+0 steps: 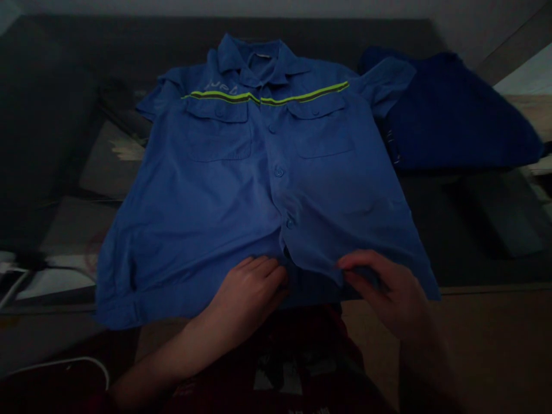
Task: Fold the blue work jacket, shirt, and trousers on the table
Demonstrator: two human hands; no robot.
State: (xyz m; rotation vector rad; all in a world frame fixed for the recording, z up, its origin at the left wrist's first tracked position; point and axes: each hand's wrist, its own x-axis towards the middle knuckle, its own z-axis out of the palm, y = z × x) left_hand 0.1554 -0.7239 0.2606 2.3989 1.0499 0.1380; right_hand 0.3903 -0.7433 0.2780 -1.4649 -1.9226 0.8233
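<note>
On a dark desk [431, 233], a blue short-sleeved work shirt [219, 190] lies front up at centre, collar [230, 54] at 12 o'clock, hem [172, 299] at 6, one sleeve [390, 80] over dark-blue fabric [457, 121] at 2. The right hand [394, 293], at 4 o'clock, pinches the lower front edge [319, 259]; the left hand [250, 290], near 7, curls at the hem, its grip hidden. An uneven tug could skew the shirt or strain the lowest visible button [290, 222], if fastened.

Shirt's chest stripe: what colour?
The stripe is bright yellow-green with a dark band running along it; best seen in the head view.
</note>
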